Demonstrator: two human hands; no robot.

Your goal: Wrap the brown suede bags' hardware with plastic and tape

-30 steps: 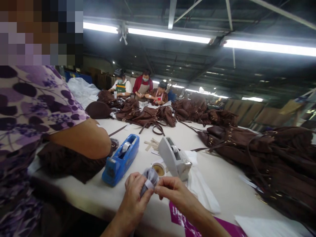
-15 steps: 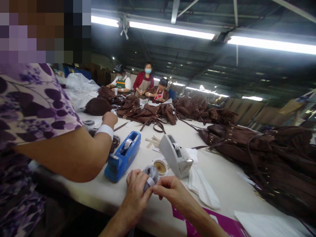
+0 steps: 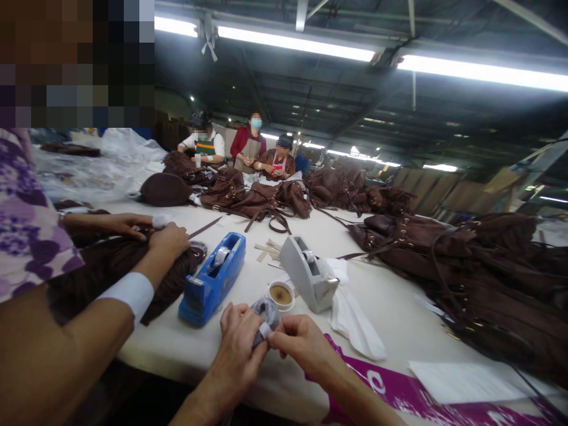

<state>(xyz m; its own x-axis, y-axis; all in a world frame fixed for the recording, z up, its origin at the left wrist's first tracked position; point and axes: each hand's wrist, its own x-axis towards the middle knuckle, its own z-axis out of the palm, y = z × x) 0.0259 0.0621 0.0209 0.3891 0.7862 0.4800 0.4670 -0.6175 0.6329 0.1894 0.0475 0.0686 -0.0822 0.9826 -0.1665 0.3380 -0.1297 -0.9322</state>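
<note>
Near the table's front edge, my left hand (image 3: 242, 343) is wrapped around a small grey bundle (image 3: 265, 309) that looks coiled or wrapped. A short whitish strip, likely tape, (image 3: 265, 329) lies across it. My right hand (image 3: 302, 343) pinches the strip's end between thumb and fingertips. Just beyond the bundle is a round white tub (image 3: 281, 296) with something yellow-brown inside. A blue tape dispenser (image 3: 197, 299) stands left of my hands. On the right, behind the tub, is a grey tape dispenser (image 3: 304, 278). The bundle's lower part is hidden by my fingers.
At left, a co-worker's hands (image 3: 166, 239) rest on a dark brown bag (image 3: 106, 260). Brown bags (image 3: 470, 284) are heaped on the right and across the back. White tissue (image 3: 357, 325), purple printed plastic (image 3: 355, 373), white paper (image 3: 470, 381) and flat pale strips (image 3: 268, 248) lie on the table.
My hands stay together at the bundle, the right still pinching the strip. The co-worker's arm has come lower and nearer, with both hands now visible on a brown bag. The view has shifted slightly.
</note>
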